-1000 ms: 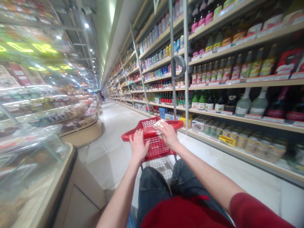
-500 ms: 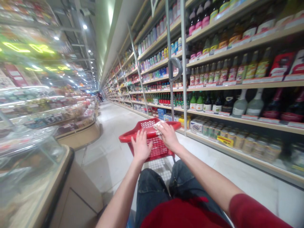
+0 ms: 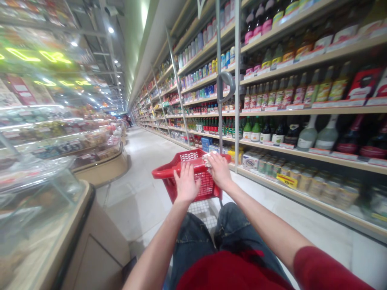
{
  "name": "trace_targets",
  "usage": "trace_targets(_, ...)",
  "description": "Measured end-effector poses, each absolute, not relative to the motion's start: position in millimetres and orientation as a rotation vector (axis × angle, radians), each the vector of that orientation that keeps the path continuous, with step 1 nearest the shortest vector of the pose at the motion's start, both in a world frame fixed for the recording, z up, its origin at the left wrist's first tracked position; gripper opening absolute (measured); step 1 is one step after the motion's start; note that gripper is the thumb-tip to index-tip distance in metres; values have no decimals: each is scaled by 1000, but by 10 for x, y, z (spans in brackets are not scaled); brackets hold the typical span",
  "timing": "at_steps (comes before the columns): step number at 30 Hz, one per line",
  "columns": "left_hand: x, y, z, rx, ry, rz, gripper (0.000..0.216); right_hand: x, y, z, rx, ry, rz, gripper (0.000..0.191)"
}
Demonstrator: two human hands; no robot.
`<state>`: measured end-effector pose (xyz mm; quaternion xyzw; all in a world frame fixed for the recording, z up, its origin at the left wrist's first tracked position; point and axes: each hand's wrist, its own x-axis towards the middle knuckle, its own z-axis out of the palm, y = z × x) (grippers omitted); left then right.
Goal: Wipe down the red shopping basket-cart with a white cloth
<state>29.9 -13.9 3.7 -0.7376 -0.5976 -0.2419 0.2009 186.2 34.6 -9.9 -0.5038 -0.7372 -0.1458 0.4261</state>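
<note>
A red plastic shopping cart [image 3: 165,172] stands just in front of my knees, its handle side towards me. My left hand [image 3: 186,184] lies on the handle near its middle, fingers stretched out and apart. Farther right along the same handle, my right hand [image 3: 220,171] presses a crumpled white wipe [image 3: 209,158] against the red surface. The wipe sticks out at the left of my right fingers. Part of the mesh basket [image 3: 203,183] shows between my hands, and its contents are hidden.
Tall shelves [image 3: 302,110] of bottles and cans line the right side, with a grey pole [image 3: 220,121] beside the cart. A glass display counter [image 3: 39,201] stands close on my left. The pale aisle floor [image 3: 136,149] stretches ahead towards distant people [image 3: 127,120].
Both hands have shifted right along the cart handle, the right one carrying the wipe with it. The cart stays in nearly the same place.
</note>
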Motion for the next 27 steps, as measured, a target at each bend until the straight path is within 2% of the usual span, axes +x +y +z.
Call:
trace_targets(4, 268, -143, 46, -2059, -1653, -643, 55, 1794, 320, -119, -1185, -1906, -361, 53)
trace_targets(11, 271, -149, 24, -2050, -1690, -677, 56, 2358, 500, -143, -1410, -1643, -369, 50)
trace_targets(20, 505, -149, 126, -2204, -1524, -591, 54, 1770, 313, -175, -1141, -1854, -367, 49)
trace_targets(27, 538, -149, 71, -2234, -1584, -589, 61, 2229, 473, -164, -1315, -1672, -364, 49)
